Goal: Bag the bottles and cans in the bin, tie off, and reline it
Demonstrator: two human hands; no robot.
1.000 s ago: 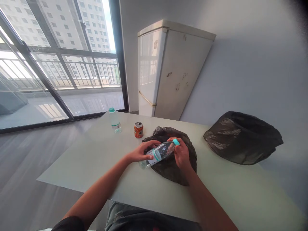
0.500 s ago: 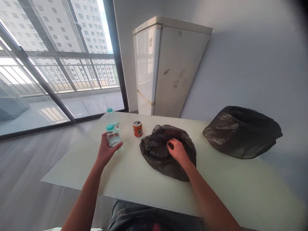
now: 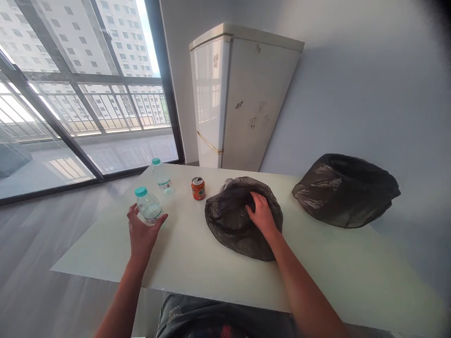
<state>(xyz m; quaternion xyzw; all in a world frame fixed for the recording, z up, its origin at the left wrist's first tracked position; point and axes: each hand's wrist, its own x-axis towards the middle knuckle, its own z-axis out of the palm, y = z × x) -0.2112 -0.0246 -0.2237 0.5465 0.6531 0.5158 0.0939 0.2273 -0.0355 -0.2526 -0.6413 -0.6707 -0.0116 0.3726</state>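
My left hand (image 3: 143, 232) is wrapped round a clear plastic bottle (image 3: 150, 209) with a teal cap, thumb on one side and fingers on the other. The bottle leans to the left over the table. My right hand (image 3: 261, 213) reaches into the mouth of a dark plastic bag (image 3: 229, 234), fingers stretched out and thumb apart, with nothing seen in it. Some fingertips are hard to make out against the dark film. Between the hands stands an orange drink can (image 3: 198, 189). A second teal-capped bottle (image 3: 162, 178) is upright behind the held one.
Another dark plastic bag (image 3: 345, 197) stands with its mouth open at the right of the white table (image 3: 186, 263), by the wall. Beyond the table is a white fridge (image 3: 260, 94). Glass sliding doors (image 3: 81, 108) are at the left.
My left hand has moved left and nearer with the bottle, which has gone from upright to leaning. Inside the bag's mouth, the fingers of my right hand have straightened from a curl.
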